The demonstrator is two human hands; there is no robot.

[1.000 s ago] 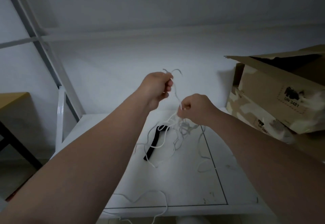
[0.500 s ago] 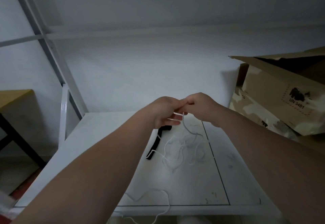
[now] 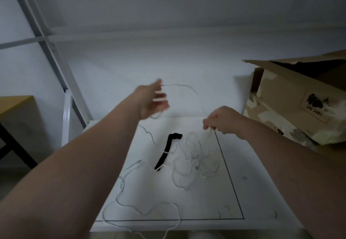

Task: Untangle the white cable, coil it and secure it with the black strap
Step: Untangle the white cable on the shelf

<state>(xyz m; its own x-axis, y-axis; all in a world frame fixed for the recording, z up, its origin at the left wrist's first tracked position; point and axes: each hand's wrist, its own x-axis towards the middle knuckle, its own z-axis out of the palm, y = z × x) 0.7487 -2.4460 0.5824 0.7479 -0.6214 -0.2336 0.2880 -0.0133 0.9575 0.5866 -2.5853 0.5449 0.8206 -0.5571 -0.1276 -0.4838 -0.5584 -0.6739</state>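
Observation:
A thin white cable (image 3: 189, 161) lies in loose tangled loops on the white table (image 3: 258, 192), with one long loop near the front edge. The black strap (image 3: 164, 153) lies flat among the loops, a strand crossing it. My left hand (image 3: 151, 101) is raised above the table's far edge, blurred, with cable strands running across its fingers. My right hand (image 3: 221, 119) is lower and to the right, pinching the cable between thumb and fingers. A span of cable arcs in the air between the two hands.
Stacked cardboard boxes (image 3: 299, 103) with an open flap stand at the right edge of the table. A white metal frame (image 3: 67, 111) rises at the left, and a wooden desk corner (image 3: 15, 103) sits beyond it. The wall is close behind.
My hands were together half a second ago; now they have pulled apart, the left up and left, the right to the right, stretching a cable span between them.

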